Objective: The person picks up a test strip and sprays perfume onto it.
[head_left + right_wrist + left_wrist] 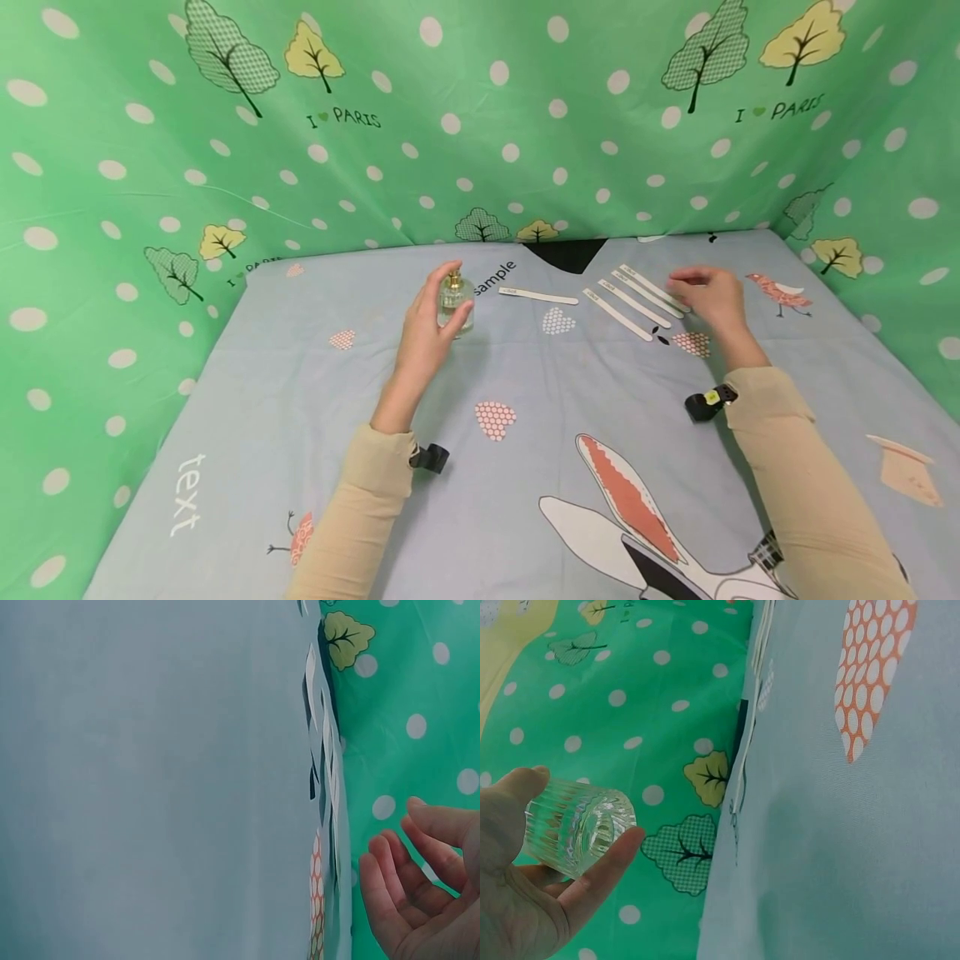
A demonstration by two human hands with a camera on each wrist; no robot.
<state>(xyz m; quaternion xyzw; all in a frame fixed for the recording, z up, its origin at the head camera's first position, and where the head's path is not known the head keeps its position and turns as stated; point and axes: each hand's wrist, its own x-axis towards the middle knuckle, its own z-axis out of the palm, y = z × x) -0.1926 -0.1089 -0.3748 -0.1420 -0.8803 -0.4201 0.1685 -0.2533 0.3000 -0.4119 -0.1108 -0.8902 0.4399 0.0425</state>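
Observation:
My left hand [422, 337] holds a clear glass perfume bottle [457, 293] with a gold sprayer neck, thumb on one side and fingers on the other. Ribbed glass and the round base of the bottle [581, 825] show in the left wrist view, raised off the cloth. Over at the right, my right hand [716, 304] hovers by the ends of several white paper test strips [634, 304] lying side by side at a slant. Its fingers [386, 881] are loosely bent, thumb apart, with nothing between them. A single white strip [538, 296] lies between the bottle and that group.
A pale blue printed cloth [300, 433] covers the table. Green dotted fabric [420, 183] hangs behind it and along both sides. Dark wrist cameras [430, 458] are strapped at both sleeves.

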